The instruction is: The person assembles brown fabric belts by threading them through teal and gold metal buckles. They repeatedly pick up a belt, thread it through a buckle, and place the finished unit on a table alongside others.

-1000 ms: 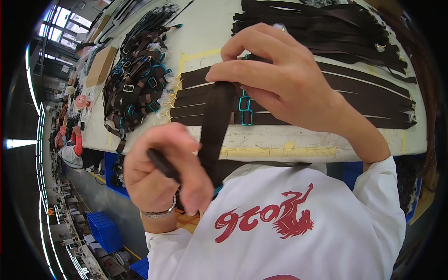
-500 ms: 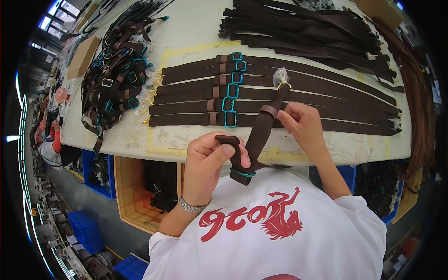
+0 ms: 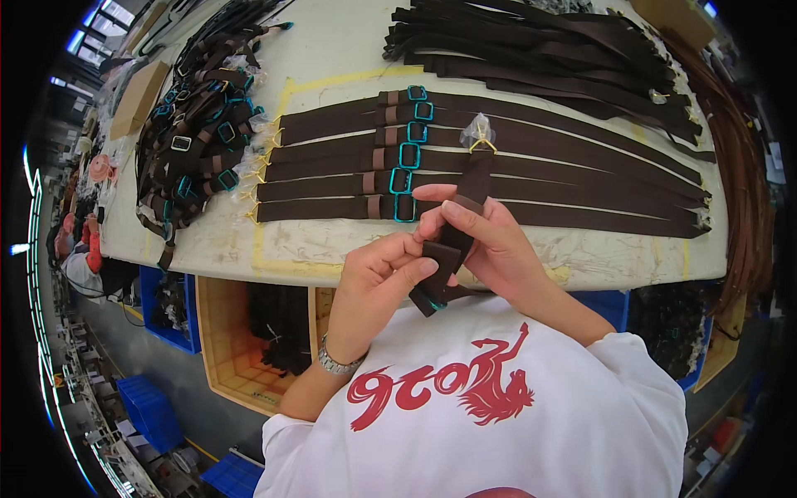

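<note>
Dark-brown webbing strap (image 3: 476,176) is pinched in my left hand (image 3: 375,278) and right hand (image 3: 503,251) (teal buckle (image 3: 437,305) at the lower fold). I'd keep both layers flat, untwisted.

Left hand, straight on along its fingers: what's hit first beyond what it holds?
Past the dark brown strap it holds, the left hand would probably meet the right hand first; depth between them is unclear from this view.

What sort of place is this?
Probably a factory workshop: dark straps with teal buckles lie in a row on a pale table, a tangled heap of more sits to the left, and blue bins stand on the floor.
</note>
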